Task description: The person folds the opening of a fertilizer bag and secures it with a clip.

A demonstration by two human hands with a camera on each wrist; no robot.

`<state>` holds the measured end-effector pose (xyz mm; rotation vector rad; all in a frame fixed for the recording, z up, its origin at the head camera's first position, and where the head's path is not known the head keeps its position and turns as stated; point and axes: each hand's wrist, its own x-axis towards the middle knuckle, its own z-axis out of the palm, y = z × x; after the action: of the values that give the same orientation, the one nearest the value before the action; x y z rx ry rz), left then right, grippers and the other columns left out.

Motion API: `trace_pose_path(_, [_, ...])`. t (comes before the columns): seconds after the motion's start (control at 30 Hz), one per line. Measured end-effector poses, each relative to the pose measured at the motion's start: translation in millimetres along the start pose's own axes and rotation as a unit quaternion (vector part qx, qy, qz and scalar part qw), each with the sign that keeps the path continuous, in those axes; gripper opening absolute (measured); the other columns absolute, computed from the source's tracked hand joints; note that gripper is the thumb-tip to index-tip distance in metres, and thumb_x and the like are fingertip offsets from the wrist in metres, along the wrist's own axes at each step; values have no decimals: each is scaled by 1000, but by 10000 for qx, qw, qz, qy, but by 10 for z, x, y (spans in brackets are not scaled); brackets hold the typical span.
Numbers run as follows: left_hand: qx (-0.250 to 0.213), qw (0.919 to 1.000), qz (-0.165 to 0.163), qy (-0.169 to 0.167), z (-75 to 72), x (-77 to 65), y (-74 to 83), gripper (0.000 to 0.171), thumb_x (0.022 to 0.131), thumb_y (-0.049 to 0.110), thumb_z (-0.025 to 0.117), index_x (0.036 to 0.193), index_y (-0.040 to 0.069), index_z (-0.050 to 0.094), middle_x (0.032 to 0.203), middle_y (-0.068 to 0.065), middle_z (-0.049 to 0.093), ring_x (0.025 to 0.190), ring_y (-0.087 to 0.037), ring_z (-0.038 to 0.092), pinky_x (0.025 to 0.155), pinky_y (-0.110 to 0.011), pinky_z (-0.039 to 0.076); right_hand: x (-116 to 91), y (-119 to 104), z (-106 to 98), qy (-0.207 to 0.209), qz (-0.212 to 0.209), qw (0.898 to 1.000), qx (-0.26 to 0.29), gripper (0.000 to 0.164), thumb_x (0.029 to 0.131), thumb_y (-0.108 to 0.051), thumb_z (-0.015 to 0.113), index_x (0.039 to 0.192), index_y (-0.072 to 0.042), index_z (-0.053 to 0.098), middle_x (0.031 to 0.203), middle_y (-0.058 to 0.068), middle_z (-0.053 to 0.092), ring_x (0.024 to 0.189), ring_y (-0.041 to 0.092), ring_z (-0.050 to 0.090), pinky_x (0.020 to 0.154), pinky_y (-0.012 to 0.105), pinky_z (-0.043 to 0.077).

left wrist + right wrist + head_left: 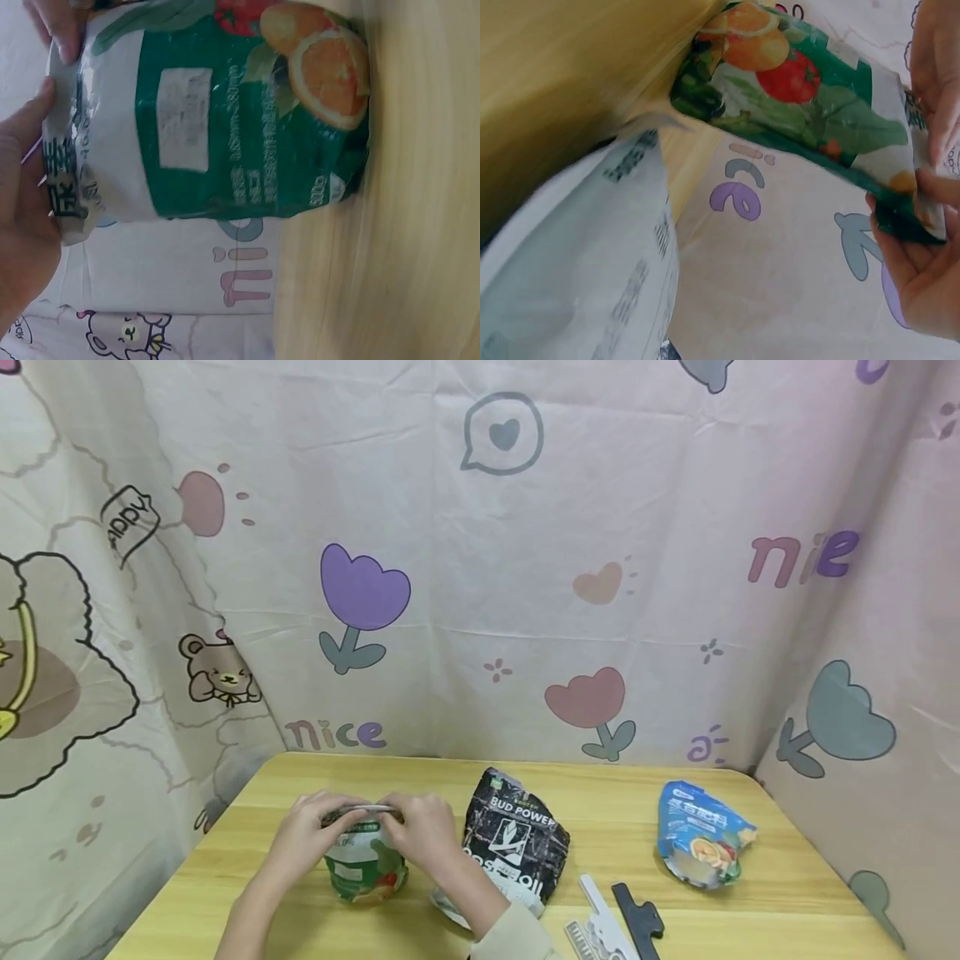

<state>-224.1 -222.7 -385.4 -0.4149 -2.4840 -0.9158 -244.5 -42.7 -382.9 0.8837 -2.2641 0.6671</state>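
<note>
A green-and-white fertilizer bag (pixel 367 864) stands upright on the table, printed with an orange, a tomato and leaves. My left hand (pixel 309 833) and my right hand (pixel 422 832) hold its top edge from either side, thumbs toward me. In the left wrist view, the bag (pixel 184 120) shows a white label on its green face, and the left hand (pixel 26 187) pinches the pale, folded-over top. The right wrist view has the right hand (pixel 922 270) gripping one top corner, with fingers beneath the folded flap.
Just right of my hands, a black "BUD POWER" soil bag (pixel 513 835) leans beside my right forearm. A white clip (pixel 603 914) and a black clip (pixel 637 918) lie near the front. Farther right sits a blue bag (pixel 703 835). Patterned cloth (pixel 480 568) hangs behind the table.
</note>
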Motion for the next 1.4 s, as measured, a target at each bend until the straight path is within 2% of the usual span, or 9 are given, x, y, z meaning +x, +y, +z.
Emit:
trace_pose_path(0.2, [-79, 9980, 383, 496, 21, -33, 28, 9, 83, 15, 68, 91, 16, 73, 85, 8, 67, 83, -18, 56, 74, -42, 40, -16, 4, -16, -17, -57, 9999, 149, 16, 90, -25, 61, 89, -15, 73, 73, -7, 67, 49, -5, 45, 46, 7, 34])
trace_pose_path(0.33, [171, 9920, 656, 1062, 81, -29, 66, 11, 75, 6, 74, 85, 11, 74, 78, 4, 68, 74, -15, 58, 70, -35, 38, -14, 6, -2, 146, -66, 9999, 10, 13, 87, -24, 62, 86, -16, 73, 73, -6, 68, 46, -3, 48, 44, 7, 32])
trace_pose_path(0.43, [318, 9888, 753, 1249, 112, -10, 66, 13, 71, 5, 76, 83, 10, 74, 76, 3, 68, 69, -13, 59, 66, -30, 37, -6, 8, 3, 125, 1, 9999, -43, 14, 87, -23, 62, 86, -15, 73, 71, -4, 68, 45, -1, 48, 44, 8, 32])
trace_pose_path(0.53, [252, 9919, 646, 1068, 105, 10, 43, 11, 74, 9, 75, 85, 11, 74, 79, 2, 68, 73, -16, 60, 67, -31, 39, 0, 25, -9, -26, 64, 9999, 85, 16, 89, -23, 60, 87, -13, 72, 72, -4, 68, 46, -2, 47, 44, 8, 33])
trace_pose_path(0.67, [-61, 9978, 204, 627, 19, 9, -12, 10, 80, 15, 71, 89, 13, 73, 87, -1, 68, 84, -24, 59, 77, -46, 42, -2, 58, -27, -319, 192, 9978, 549, 18, 91, -22, 56, 92, -11, 71, 79, -3, 68, 57, -2, 55, 50, 8, 39])
trace_pose_path(0.77, [-22, 9986, 45, 533, -44, 3, -57, 9, 80, 16, 71, 88, 14, 73, 88, -3, 68, 87, -28, 59, 80, -53, 42, -3, 73, -31, -432, 277, 9960, 728, 19, 92, -21, 55, 94, -11, 71, 84, -2, 69, 66, 0, 60, 56, 9, 42])
trace_pose_path(1.0, [276, 9973, 232, 641, -67, 11, -94, 10, 77, 17, 74, 86, 12, 74, 83, -3, 68, 81, -27, 61, 69, -47, 47, 4, 80, -33, -380, 331, 9971, 568, 18, 90, -22, 57, 90, -12, 72, 78, -3, 68, 56, -2, 53, 52, 9, 39])
trace_pose_path(1.23, [-398, 9960, -707, -368, -231, 6, -248, 23, 81, 31, 69, 95, 13, 71, 99, -6, 65, 99, -32, 57, 81, -53, 43, -12, 101, -49, -757, 549, 9884, 1197, 14, 87, -17, 62, 95, -9, 70, 79, -2, 68, 56, -6, 48, 52, 9, 38])
trace_pose_path(1.4, [-728, 9899, -1081, -564, -294, 2, -306, 23, 80, 32, 71, 93, 13, 72, 94, -3, 67, 98, -30, 57, 81, -51, 43, -17, 90, -24, -592, 656, 9854, 1453, 12, 85, -13, 64, 93, -8, 72, 79, -1, 68, 58, -6, 52, 51, 8, 40])
